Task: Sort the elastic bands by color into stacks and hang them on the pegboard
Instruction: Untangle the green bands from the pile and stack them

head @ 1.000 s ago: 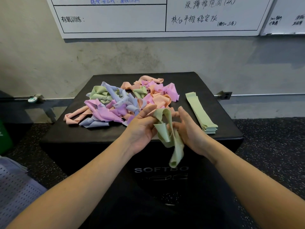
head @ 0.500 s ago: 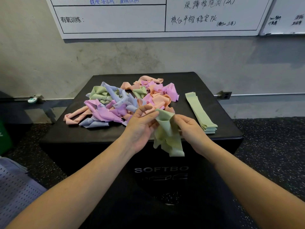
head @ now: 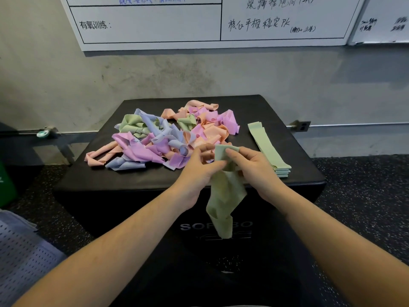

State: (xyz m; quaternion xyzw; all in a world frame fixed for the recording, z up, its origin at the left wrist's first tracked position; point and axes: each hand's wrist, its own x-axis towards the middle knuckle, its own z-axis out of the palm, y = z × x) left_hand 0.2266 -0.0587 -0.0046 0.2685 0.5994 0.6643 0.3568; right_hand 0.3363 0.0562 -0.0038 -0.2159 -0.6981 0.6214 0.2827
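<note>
A green elastic band [head: 224, 196] hangs in front of the black soft box [head: 137, 180], twisted and drooping below its front edge. My left hand [head: 197, 173] pinches the band's upper part from the left, and my right hand [head: 254, 169] pinches its top end from the right. A tangled pile of pink, orange, lilac, blue and green bands [head: 163, 138] lies on the box top behind my hands. On the right side of the box a flat stack of green bands [head: 267, 147] is laid out lengthwise.
A grey perforated board [head: 20, 258] lies at the lower left on the speckled dark floor. A whiteboard [head: 199, 21] hangs on the concrete wall behind the box. A green object [head: 6, 185] stands at the left edge.
The green band has unfolded and now hangs longer below my hands. My hands have shifted their hold toward its top end.
</note>
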